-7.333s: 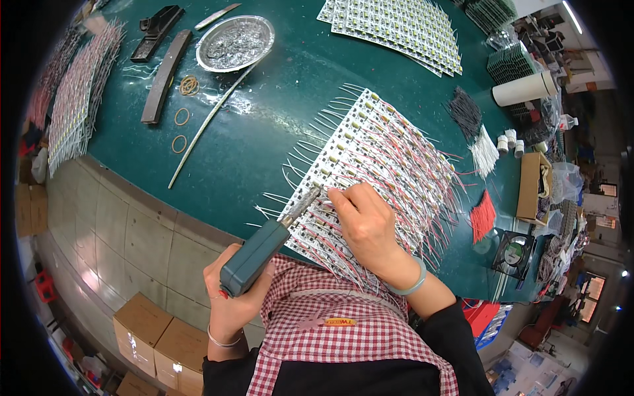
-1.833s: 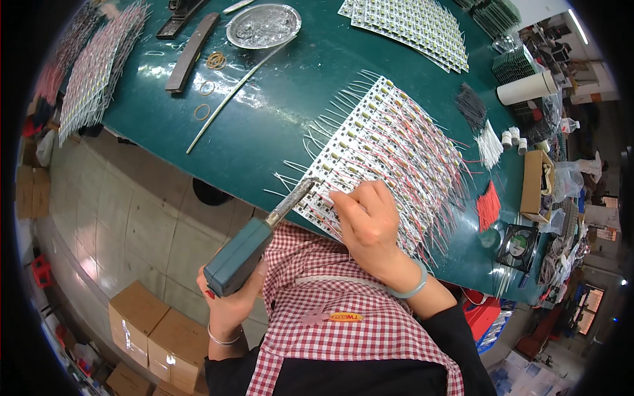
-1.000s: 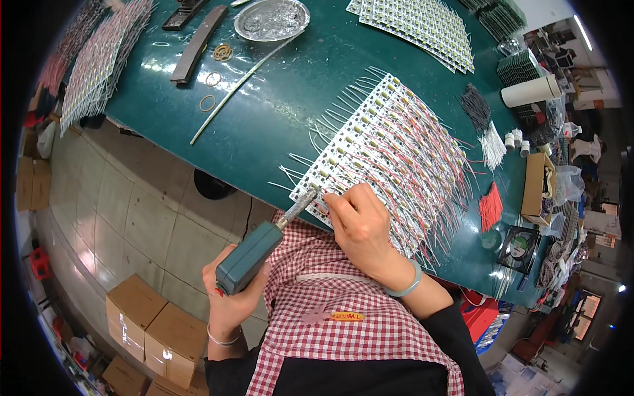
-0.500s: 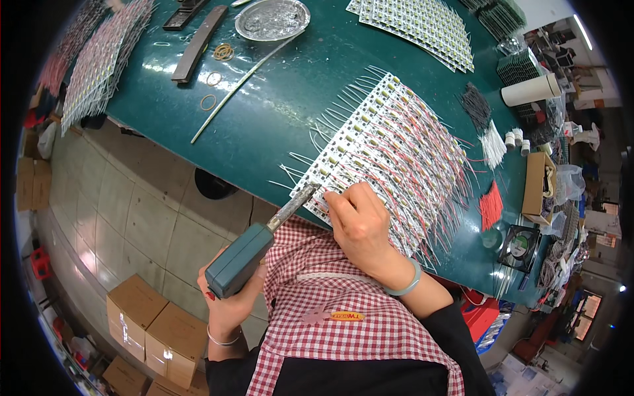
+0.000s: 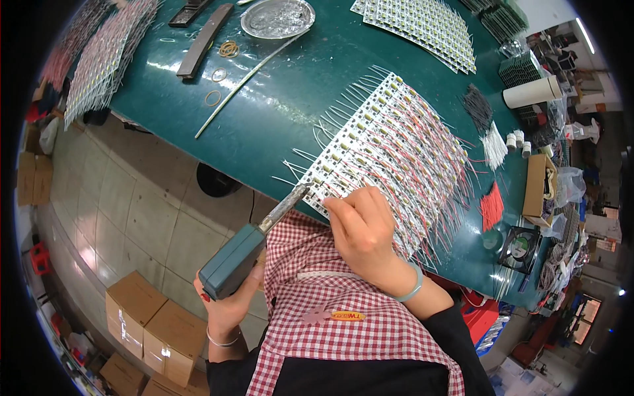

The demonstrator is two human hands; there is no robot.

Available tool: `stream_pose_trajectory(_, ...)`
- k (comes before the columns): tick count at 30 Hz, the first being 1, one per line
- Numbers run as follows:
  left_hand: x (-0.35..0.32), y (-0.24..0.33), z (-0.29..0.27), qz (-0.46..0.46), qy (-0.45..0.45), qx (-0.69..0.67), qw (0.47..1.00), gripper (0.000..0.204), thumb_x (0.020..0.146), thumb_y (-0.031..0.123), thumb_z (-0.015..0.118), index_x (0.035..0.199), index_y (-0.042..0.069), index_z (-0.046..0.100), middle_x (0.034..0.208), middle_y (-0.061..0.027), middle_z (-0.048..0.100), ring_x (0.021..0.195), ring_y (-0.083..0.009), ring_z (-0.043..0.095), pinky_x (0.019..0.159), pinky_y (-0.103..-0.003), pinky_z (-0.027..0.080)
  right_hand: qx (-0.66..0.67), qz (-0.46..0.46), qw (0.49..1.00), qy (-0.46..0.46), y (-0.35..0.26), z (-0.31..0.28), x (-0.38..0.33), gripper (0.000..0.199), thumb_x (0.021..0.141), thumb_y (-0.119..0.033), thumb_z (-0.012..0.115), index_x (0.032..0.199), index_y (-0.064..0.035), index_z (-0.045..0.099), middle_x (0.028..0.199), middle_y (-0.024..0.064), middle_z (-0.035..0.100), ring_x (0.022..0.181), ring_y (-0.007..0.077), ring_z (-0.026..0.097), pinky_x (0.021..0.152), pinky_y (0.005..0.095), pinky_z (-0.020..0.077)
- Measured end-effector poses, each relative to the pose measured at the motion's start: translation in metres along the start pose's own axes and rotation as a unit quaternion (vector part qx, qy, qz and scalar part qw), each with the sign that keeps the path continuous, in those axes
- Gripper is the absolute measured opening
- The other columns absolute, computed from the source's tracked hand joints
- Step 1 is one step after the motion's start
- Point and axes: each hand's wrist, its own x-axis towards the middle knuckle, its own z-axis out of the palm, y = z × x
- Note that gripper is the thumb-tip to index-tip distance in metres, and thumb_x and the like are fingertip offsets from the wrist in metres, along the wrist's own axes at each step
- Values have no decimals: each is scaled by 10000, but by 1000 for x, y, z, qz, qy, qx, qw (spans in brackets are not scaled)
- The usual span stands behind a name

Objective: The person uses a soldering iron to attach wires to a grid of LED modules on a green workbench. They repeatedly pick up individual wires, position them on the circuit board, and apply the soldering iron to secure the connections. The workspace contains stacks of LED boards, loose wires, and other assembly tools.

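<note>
My left hand [image 5: 231, 297] is wrapped round the teal handle of a soldering iron [image 5: 232, 261]. Its long metal shaft points up and right, and the dark tip is at the near left edge of a white circuit board panel [image 5: 389, 158]. Rows of small yellowish parts cover the panel, with many red and white wires lying over it and sticking out at its sides. Just right of the tip, my right hand [image 5: 363, 228] is closed in a pinch low over the panel's near edge. Whatever lies between those fingertips is too small to make out.
A round metal dish [image 5: 277, 18], a dark bar [image 5: 205, 41], rubber bands [image 5: 228, 49] and a thin stick [image 5: 247, 86] lie on the green table [image 5: 168, 119]. Black [image 5: 477, 109], white [image 5: 493, 146] and red wire bundles [image 5: 491, 206] sit right, near a small fan [image 5: 520, 249]. More panels [image 5: 419, 30] lie farther back.
The soldering iron's tip has drawn back slightly, down and left toward the panel's edge. My right hand has shifted a little right and down, still pinched. The whole view has moved slightly.
</note>
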Motion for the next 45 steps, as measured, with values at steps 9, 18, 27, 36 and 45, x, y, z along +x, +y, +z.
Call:
stream_pose_trajectory(9, -3, -2, -7, 31, -20, 35, 999, 245, 714, -24, 770, 940, -68, 688, 869, -79, 682, 744, -123, 631, 669, -244, 501, 6, 23, 999, -22, 0, 14, -11, 176, 751, 0, 693, 922, -31, 662, 749, 56, 485, 709, 235, 524, 620, 360, 405)
stream_pose_trajectory(18, 3, -9, -4, 103, -49, 64, 991, 188, 729, -46, 734, 903, -67, 665, 789, -68, 640, 666, -105, 578, 583, -237, 441, -7, 16, 1000, -21, 1, 17, -13, 176, 747, -4, 694, 916, -30, 656, 751, 59, 476, 705, 234, 520, 602, 354, 400)
stream_pose_trajectory(27, 6, -12, -2, 109, -58, 92, 988, 164, 732, -44, 735, 875, -56, 656, 738, -44, 613, 627, -90, 545, 565, -232, 420, -18, 12, 1000, -21, 3, 19, -14, 167, 752, -14, 691, 916, -22, 660, 753, 60, 481, 719, 235, 524, 613, 355, 403)
stream_pose_trajectory(36, -2, -20, -7, 27, 37, -23, 999, 257, 741, -6, 769, 981, -65, 698, 848, -83, 711, 736, -114, 646, 657, -249, 512, -21, 14, 999, -26, 3, 19, -14, 147, 762, -18, 678, 908, -20, 656, 761, 66, 493, 725, 241, 528, 616, 358, 413)
stream_pose_trajectory(45, 2, -15, -3, 63, 5, 14, 998, 251, 742, 8, 771, 976, -60, 708, 822, -77, 713, 736, -125, 655, 668, -255, 515, -10, 14, 1000, -19, 5, 22, -16, 146, 763, -8, 675, 907, -16, 653, 769, 67, 503, 724, 242, 528, 613, 358, 416)
